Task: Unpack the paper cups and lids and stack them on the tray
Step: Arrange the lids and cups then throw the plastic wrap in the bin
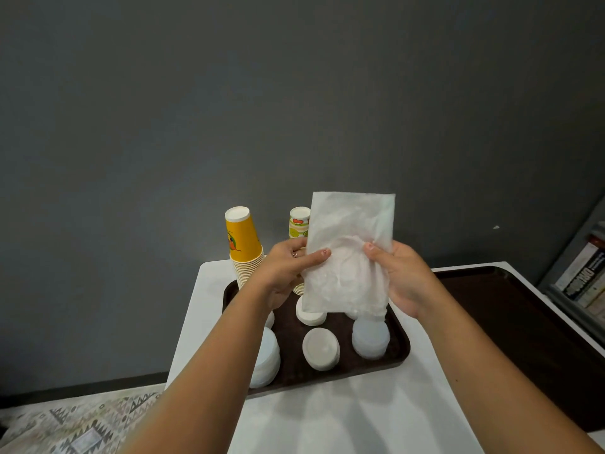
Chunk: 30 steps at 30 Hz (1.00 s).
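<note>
Now the white table [343,417] carries a dark tray [397,353] with stacked cups [244,244] and piles of lids [320,348], and above it both hands hold a plastic bag [348,257] upright, long axis vertical. The left hand [284,273] and right hand [404,276] each pinch a side edge; it seems mid-unpacking, so next the bag's lower end likely needs opening to free the lids

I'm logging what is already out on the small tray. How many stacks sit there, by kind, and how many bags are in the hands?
Cup stacks: 2, the yellow cup stack and the fruit-print cup stack
Lid stacks in plain view: 4, one at the left, two in the middle, one at the right
Plastic bag: 1
Total: 7
</note>
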Available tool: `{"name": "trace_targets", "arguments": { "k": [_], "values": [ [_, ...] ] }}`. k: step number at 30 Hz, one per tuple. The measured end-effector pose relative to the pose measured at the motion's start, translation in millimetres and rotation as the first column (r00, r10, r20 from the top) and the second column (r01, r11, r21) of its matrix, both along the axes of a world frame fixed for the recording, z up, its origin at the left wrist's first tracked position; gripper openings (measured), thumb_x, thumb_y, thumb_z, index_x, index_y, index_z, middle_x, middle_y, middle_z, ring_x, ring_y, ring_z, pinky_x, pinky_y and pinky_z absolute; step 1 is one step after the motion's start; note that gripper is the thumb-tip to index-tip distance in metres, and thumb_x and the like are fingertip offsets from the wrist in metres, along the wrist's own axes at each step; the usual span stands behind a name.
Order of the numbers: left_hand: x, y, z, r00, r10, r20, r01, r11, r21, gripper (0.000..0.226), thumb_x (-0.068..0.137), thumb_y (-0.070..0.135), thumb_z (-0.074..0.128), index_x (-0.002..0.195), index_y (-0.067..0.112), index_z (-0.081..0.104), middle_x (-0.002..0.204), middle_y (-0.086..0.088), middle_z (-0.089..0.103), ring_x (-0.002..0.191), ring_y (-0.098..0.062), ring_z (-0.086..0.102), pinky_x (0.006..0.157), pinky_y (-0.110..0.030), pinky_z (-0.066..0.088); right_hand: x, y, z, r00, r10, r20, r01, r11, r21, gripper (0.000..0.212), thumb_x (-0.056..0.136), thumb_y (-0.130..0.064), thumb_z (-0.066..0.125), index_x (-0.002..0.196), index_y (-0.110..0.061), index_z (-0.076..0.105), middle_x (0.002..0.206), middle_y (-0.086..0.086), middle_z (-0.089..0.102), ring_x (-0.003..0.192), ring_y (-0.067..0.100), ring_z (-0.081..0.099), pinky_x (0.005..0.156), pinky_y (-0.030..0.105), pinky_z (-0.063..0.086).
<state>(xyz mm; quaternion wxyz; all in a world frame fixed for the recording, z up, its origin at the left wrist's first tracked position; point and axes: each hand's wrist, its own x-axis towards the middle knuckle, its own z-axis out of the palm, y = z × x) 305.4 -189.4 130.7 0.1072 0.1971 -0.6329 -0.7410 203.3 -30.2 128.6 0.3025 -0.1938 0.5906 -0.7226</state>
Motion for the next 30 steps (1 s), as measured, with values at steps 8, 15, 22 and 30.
{"name": "trace_targets", "arguments": {
  "k": [8,15,22,30],
  "values": [
    [-4,3,-1,0.992,0.086,-0.091,-0.082,0.995,0.051,0.018,0.082,-0.004,0.065,0.098,0.002,0.068,0.087,-0.006,0.073,0.077,-0.02,0.069,0.066,-0.028,0.058,2,5,1,0.997,0.073,-0.003,-0.073,0.996,-0.052,0.025,0.091,-0.008,0.056,0.115,-0.012,0.06,0.108,0.006,0.071,0.098,0.02,0.068,0.07,0.031,0.058],
    [-5,6,2,0.979,0.027,-0.204,-0.012,0.997,0.076,0.023,0.084,-0.015,0.052,0.092,0.002,0.065,0.079,-0.003,0.072,0.071,-0.014,0.068,0.062,-0.023,0.055,-3,6,-3,0.996,0.052,0.074,-0.038,0.984,-0.176,0.017,0.082,0.0,0.061,0.095,-0.011,0.066,0.091,0.003,0.071,0.08,0.014,0.068,0.062,0.024,0.055],
    [-4,2,3,0.973,0.031,-0.23,-0.046,0.997,-0.06,0.061,0.082,-0.024,0.043,0.042,0.019,0.059,0.099,0.001,0.063,0.096,-0.02,0.058,0.075,-0.031,0.047,-2,8,2,0.995,0.019,0.1,-0.006,0.992,-0.128,0.042,0.091,0.005,0.04,0.061,-0.017,0.061,0.109,0.003,0.066,0.088,0.016,0.065,0.061,0.029,0.049],
    [-5,-4,-2,0.977,-0.032,-0.209,-0.037,0.948,-0.317,0.061,0.075,-0.028,0.039,0.043,0.02,0.059,0.102,0.004,0.061,0.11,-0.02,0.055,0.092,-0.043,0.046,-9,12,-3,1.0,0.014,-0.017,-0.014,0.999,0.043,0.037,0.088,-0.005,0.061,0.124,-0.014,0.055,0.097,0.006,0.071,0.08,0.013,0.068,0.063,0.025,0.056]
  ]
}}
